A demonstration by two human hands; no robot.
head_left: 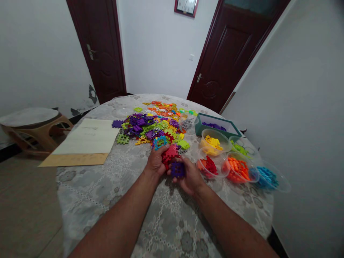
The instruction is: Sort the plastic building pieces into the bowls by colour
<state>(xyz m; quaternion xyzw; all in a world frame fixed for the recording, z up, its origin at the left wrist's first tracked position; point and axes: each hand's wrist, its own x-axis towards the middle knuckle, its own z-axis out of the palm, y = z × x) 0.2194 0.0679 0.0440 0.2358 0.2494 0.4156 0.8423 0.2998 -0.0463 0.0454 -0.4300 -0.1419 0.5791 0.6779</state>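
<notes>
My left hand (156, 161) is closed on red toothed building pieces (170, 152), its thumb lying along their upper left edge. A blue toothed piece (160, 142) shows just past that thumb; I cannot tell whether it is held or lies on the pile. In my right hand (190, 177) is a purple square building piece (177, 169), gripped by the fingers close beside the red ones. Both hands are over the near side of a mixed pile of plastic building pieces (139, 123) in purple, green, yellow and orange.
Right of my hands stand clear bowls of yellow (213, 142), red (209, 166), orange (238, 168) and blue pieces (267, 178). Behind them is a green box (219, 123) with purple pieces. Paper sheets (86, 138) lie at the table's left edge, near a stool (34, 123).
</notes>
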